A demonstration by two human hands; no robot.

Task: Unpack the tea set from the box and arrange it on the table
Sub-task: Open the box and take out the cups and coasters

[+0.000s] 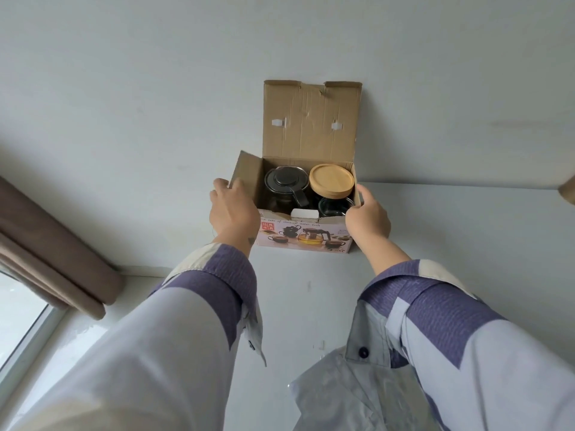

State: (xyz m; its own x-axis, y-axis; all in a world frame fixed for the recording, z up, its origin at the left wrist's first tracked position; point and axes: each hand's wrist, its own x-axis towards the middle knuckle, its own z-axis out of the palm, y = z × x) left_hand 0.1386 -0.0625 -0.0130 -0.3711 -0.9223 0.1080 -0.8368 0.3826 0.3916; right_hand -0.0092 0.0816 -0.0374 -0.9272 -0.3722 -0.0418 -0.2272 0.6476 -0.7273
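Note:
A cardboard tea-set box [305, 237] stands on the white table [311, 306] against the wall, its lid flap upright. Inside sit a glass teapot with a black lid [284, 181] on the left, a round wooden coaster [331, 180] on the right, and a glass cup [334, 206] under the coaster. A small white piece [305, 213] lies at the front edge. My left hand [231, 206] grips the box's left side flap. My right hand [368, 217] holds the box's right front corner.
A brown curtain [53, 244] and a window [21, 321] are at the left. A white wall rises right behind the box. A brown object [567, 189] pokes in at the right edge. My sleeves cover the near table.

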